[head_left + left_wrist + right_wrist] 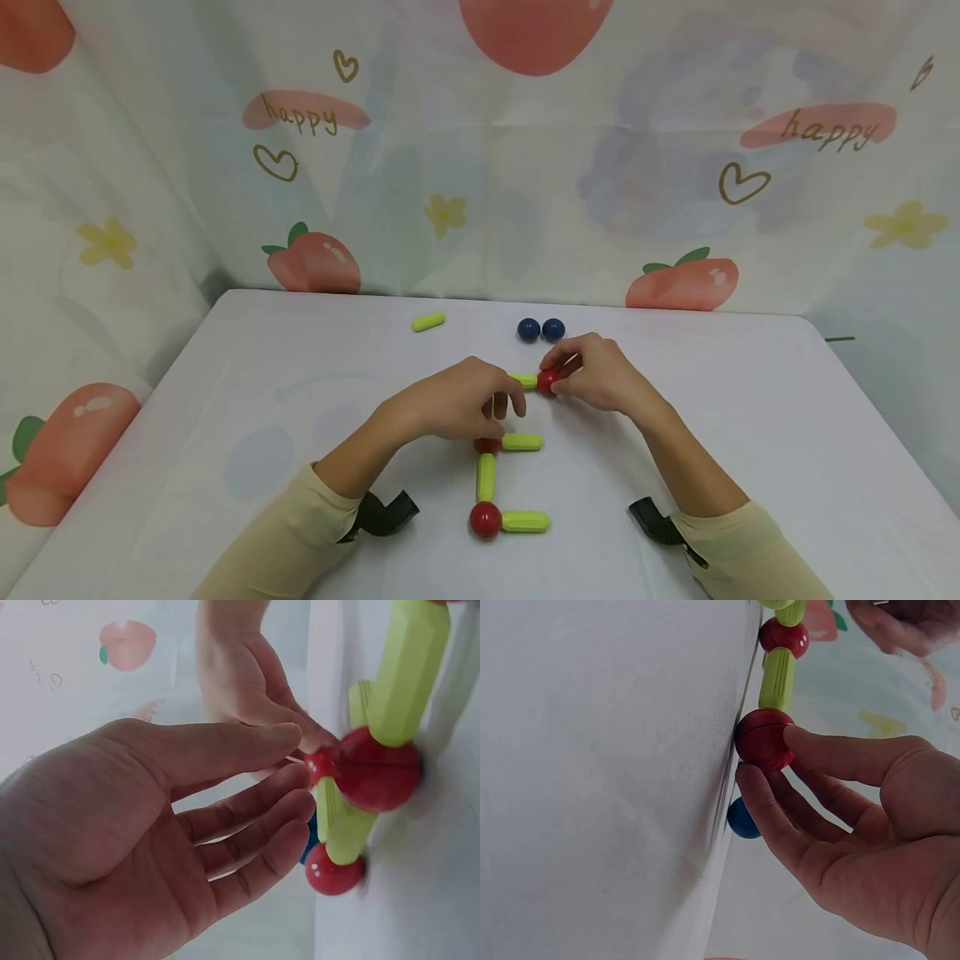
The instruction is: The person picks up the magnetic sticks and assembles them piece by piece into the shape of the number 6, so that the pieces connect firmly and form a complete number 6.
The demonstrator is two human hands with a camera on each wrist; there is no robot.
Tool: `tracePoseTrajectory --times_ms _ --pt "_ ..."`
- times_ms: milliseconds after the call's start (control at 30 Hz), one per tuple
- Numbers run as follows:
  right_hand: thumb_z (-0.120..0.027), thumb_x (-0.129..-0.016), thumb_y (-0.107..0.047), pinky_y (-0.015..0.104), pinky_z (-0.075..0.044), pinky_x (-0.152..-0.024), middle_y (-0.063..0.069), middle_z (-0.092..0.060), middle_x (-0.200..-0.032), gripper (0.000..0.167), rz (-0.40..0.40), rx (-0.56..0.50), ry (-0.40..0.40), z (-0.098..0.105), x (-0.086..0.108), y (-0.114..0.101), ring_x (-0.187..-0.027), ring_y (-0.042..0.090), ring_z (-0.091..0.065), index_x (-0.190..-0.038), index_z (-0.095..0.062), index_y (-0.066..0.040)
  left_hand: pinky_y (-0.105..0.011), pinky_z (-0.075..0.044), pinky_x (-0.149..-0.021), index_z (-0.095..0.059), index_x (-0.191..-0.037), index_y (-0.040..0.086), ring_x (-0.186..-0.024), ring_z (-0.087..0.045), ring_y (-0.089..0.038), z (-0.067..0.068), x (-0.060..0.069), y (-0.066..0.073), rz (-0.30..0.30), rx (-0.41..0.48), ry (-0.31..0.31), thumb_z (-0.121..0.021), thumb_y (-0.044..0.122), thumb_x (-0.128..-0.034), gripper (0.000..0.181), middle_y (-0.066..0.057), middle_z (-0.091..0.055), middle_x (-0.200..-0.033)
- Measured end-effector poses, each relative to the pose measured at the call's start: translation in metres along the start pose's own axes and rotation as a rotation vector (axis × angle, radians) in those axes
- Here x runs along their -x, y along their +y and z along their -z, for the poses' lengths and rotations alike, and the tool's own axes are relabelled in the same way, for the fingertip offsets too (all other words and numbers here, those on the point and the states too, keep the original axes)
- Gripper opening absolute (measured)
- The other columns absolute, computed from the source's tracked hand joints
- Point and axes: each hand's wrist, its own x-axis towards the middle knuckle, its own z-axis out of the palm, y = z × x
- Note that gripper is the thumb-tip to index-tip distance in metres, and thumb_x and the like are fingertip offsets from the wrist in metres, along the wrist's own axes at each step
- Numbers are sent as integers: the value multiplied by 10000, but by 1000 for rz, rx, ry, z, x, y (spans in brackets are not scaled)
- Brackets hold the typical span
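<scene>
Right hand [603, 377] at the far end of the frame of balls and sticks, thumb and fingers pinching a red ball [548, 382]. Ball meets the right end of a green stick [524, 381]; how firmly seated, cannot tell. Stick's long axis runs left to right across the table [645, 467], so the ball lies at its near-hand end; right hand the closer of the two. Left hand [461, 402] lies to the stick's left and nearer the person, over the middle red ball [487, 445]; fingers loosely bent, thumb apart, nothing gripped. Two blue balls [528, 330] sit just beyond the right fingers; a loose green stick [428, 322] lies well apart, far left.
</scene>
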Motion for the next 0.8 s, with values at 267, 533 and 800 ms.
tracePoseTrajectory --times_ms 267,533,800 --pt "-766 -889 -52 380 -599 -836 95 -738 -1057 188 -17 -2 -4 0 0 -1 -999 276 -683 -1074 -775 -87 -240 -531 -759 -758 -1149 124 -836 -613 -135 2 -3 -12 43 -62 70 -789 78 -904 252 -39 -695 -982" --pt "-767 -894 -53 364 -601 -834 93 -735 -1058 197 -25 -7 -10 -1 0 -2 -994 265 -679 -1088 -772 -86 -308 -539 -833 -758 -1175 113 -968 -607 -214 0 -7 -29 109 -85 239 -803 91 -893 287 -79 -638 -1069" --pt "-773 -895 -61 358 -601 -817 93 -734 -1060 195 -24 -1 -6 0 0 -1 -995 265 -678 -1088 -772 -88 -344 -572 -938 -735 -1255 121 -1067 -646 -224 -2 -14 -45 134 -55 277 -785 124 -924 335 -80 -655 -1171"
